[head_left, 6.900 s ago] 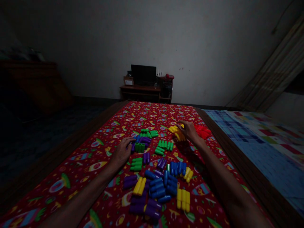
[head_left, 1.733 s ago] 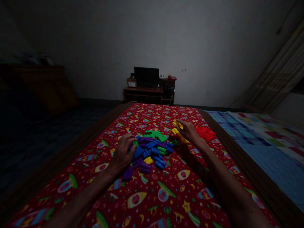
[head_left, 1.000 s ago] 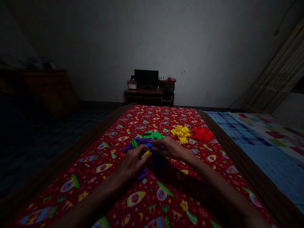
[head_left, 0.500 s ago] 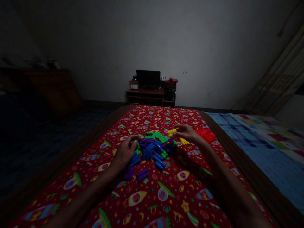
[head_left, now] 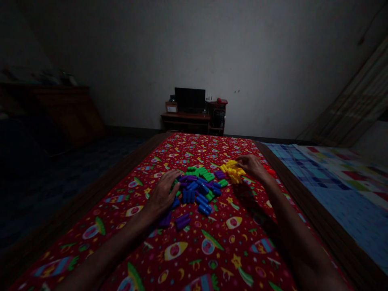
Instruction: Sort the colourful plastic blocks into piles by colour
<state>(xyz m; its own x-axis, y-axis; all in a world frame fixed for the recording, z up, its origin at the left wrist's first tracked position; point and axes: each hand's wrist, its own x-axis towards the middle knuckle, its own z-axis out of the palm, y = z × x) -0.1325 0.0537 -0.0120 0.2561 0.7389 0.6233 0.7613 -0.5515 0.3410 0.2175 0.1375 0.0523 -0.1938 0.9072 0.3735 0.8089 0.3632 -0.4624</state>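
My right hand (head_left: pixel 252 165) is at the right side of a small heap of yellow toy blocks (head_left: pixel 235 173), its bent fingertips closed on a yellow block at the heap's edge. Just left of that heap lies a purple block (head_left: pixel 220 174). My left hand (head_left: pixel 165 189) rests at the left edge of the mixed pile, thumb apart from the fingers, partly covering green and blue blocks. The pile holds green blocks (head_left: pixel 200 173) at the back and blue blocks (head_left: pixel 188 196) in front. A loose purple block (head_left: pixel 182 222) lies nearer to me.
Red blocks (head_left: pixel 269 170) show behind my right wrist. A red patterned cloth (head_left: pixel 212 250) covers the surface, with a brown border on both sides. To the right is a checked blue cover (head_left: pixel 321 194). A desk with a monitor (head_left: pixel 190 100) stands against the far wall.
My right hand has moved right with a yellow block, away from the mixed pile to the yellow heap. The yellow heap and purple block are now uncovered. My left hand has flattened slightly.
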